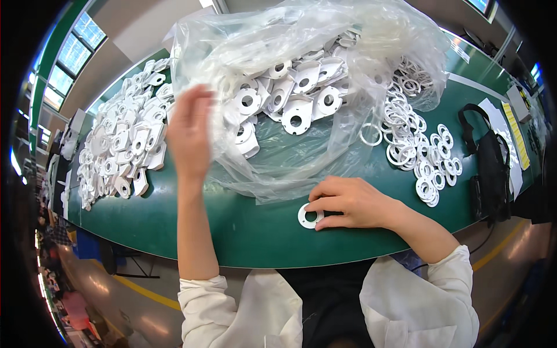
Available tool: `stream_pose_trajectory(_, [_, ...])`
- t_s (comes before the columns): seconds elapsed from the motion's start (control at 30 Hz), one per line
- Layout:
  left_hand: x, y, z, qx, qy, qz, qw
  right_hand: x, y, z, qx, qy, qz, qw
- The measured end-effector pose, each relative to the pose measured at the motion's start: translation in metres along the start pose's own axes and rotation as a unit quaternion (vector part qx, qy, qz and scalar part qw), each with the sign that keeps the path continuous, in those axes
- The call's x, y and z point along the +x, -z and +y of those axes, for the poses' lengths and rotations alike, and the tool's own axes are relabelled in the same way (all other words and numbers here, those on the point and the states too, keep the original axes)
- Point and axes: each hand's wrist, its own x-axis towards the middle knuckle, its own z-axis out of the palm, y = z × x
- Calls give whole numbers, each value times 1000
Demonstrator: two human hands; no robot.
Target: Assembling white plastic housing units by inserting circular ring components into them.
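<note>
Tabletop [255,240]: a nudge could send loose pieces over the edge; smooth, hard, green
Plastic bag [249,40]: were a fold tugged, its white plates [297,107] might slide out; thin, clear, crinkled film
Left pile [125,145]: a bump might topple it; matte, tongue-shaped pieces with round holes
Ring pile [412,151]: could scatter if brushed; thin, flat, white hoops
Left hand [191,133]: raised beside the bag, blurred; I can't tell its grip or whether it holds anything
Right hand [354,203]: grip pinched, thumb and fingers on the white disc [302,217]
White disc: on the tabletop near the bag; might skid if pressed off-centre; round, wide-holed
</note>
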Motion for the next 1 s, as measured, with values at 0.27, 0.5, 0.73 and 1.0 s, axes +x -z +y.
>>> stream_pose_trajectory(0.27, [-16, -49, -51, 421, -158, -43, 892, 2, 6, -1, 6, 16, -59, 998])
stream_pose_trajectory(0.5, [-23, -51, -34, 397, -153, -30, 904, 6, 12, -8, 164, -90, -66, 980])
stream_pose_trajectory(0.73, [-70, -63, 41, -329, 279, -175, 885, 2, 23, 3, 171, -135, 329, 919])
stream_pose_trajectory(1.0, [-95, -81, 50, -517, 448, -312, 659, 1, 29, 16, -66, -7, 225, 972])
